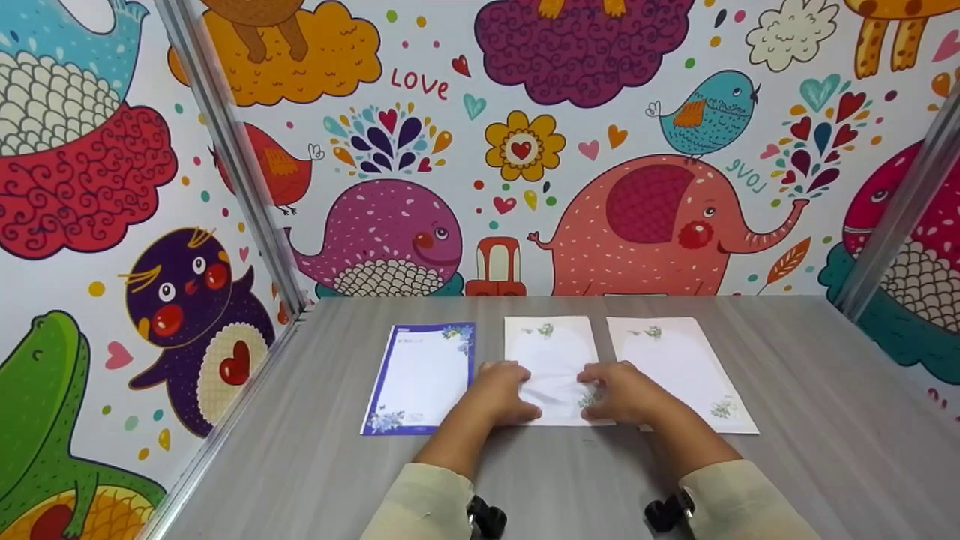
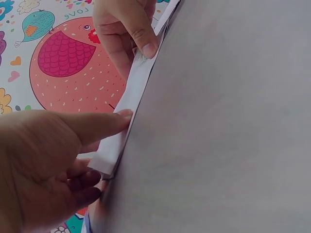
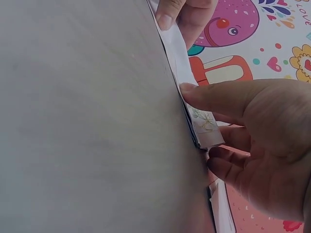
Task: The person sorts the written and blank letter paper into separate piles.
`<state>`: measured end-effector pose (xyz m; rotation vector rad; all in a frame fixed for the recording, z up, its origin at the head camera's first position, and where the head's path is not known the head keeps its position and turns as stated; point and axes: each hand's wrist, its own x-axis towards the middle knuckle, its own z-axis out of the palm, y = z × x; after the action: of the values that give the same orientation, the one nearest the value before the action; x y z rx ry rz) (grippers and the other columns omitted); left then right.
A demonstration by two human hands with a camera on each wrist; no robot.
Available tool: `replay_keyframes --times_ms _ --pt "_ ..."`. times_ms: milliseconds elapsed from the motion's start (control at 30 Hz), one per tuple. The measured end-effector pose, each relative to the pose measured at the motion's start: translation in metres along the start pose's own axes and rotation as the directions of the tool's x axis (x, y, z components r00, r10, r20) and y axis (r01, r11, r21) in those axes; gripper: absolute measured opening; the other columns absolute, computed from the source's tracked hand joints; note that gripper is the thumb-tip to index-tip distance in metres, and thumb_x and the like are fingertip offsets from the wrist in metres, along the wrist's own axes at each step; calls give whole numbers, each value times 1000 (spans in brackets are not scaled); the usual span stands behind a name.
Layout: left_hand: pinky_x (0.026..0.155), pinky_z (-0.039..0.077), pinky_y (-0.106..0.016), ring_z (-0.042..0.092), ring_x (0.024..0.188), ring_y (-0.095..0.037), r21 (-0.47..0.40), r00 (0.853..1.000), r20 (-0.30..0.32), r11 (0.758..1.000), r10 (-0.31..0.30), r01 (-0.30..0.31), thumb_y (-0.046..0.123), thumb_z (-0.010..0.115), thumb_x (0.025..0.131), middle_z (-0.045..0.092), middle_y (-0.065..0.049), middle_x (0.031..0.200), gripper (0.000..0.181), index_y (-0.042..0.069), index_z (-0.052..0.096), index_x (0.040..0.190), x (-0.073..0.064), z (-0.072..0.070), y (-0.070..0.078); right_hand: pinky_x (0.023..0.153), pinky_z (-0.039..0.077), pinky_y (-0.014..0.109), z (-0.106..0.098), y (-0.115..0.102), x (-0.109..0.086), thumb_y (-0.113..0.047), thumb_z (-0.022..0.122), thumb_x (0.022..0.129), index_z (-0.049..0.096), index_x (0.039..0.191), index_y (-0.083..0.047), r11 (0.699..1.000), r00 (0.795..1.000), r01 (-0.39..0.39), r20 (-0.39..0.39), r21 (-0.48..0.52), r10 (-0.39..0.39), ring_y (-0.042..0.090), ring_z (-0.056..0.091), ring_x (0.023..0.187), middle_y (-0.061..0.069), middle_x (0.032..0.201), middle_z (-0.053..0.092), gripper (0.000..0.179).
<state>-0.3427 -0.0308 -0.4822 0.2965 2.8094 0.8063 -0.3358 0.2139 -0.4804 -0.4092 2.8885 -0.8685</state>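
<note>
A white stationery pad (image 1: 556, 345) with small floral prints lies in the middle of the table, its top sheet slightly rumpled between the hands. My left hand (image 1: 506, 392) grips its left side, the thumb near the front edge and the fingers along the side. On the opposite side, my right hand (image 1: 619, 391) holds the pad the same way, partly covering a printed flower. Both wrist views show the pad edge-on; in the right one, thin layers show along the edge of the pad (image 3: 204, 121), with the thumb on top.
To the left lies a blue-bordered floral pad (image 1: 427, 371), partly behind the left forearm. Another white floral pad (image 1: 675, 352) lies on the right, overlapped by the right hand. The grey table (image 1: 315, 390) meets walls printed with cartoon animals (image 1: 637, 225); metal posts (image 1: 232, 157) frame the corners.
</note>
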Motion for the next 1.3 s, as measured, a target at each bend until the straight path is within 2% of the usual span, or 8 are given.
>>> replay_keyframes --times_ms 200,367,467,733,900,1000,1133,1300 --pt "129 39 -51 46 154 -33 -72 995 -101 997 -22 15 26 81 95 52 -11 163 51 13 68 143 3 3 0 99 59 51 0 0 6 -8 87 85 71 138 -7 977 985 -128 -93 172 145 32 68 114 20 129 73 56" --pt "126 42 -50 54 147 -39 -171 964 -265 985 -32 -14 11 74 97 58 -20 155 49 5 65 144 6 4 -4 115 52 53 -2 -1 9 -6 78 90 61 148 -2 901 954 -200 -135 385 269 41 62 138 24 147 65 61" --pt "123 46 -50 59 142 -39 -249 944 -323 968 -64 -19 5 69 96 64 -22 147 48 2 65 144 6 3 -7 121 46 55 -2 -1 9 -7 74 93 58 150 1 877 944 -194 -160 440 289 41 59 140 23 149 64 60" --pt "116 52 -49 66 134 -37 -397 932 -340 918 -128 -19 6 67 96 73 -18 137 45 2 66 141 7 -1 -9 107 55 43 -1 -1 8 -10 66 100 61 146 3 849 923 -195 -202 490 328 31 63 122 21 132 68 48" --pt "115 53 -47 68 133 -32 -434 934 -330 901 -140 -18 7 63 100 73 -14 138 43 5 66 143 7 -1 -4 109 55 44 -9 2 7 -12 64 102 61 146 3 834 925 -194 -187 517 331 33 63 127 23 136 68 46" --pt "114 54 -46 68 131 -31 -456 935 -332 889 -127 -41 6 61 100 73 -13 139 44 6 65 144 7 -1 1 114 53 46 -17 6 4 -14 62 104 60 148 2 829 929 -194 -173 525 327 35 61 134 24 142 65 46" --pt "109 56 -44 70 122 -27 -477 937 -340 873 -84 -95 3 60 96 73 -14 136 48 4 65 143 8 3 12 106 57 33 -30 16 -3 -13 61 105 58 150 1 813 930 -194 -162 549 331 33 59 135 24 145 62 47" --pt "105 57 -40 70 112 -22 -518 943 -327 845 -54 -132 3 59 92 74 -13 136 52 4 66 143 10 15 29 111 54 34 -45 33 -12 -12 59 108 53 156 -2 762 915 -250 -110 598 388 29 55 133 22 149 56 49"
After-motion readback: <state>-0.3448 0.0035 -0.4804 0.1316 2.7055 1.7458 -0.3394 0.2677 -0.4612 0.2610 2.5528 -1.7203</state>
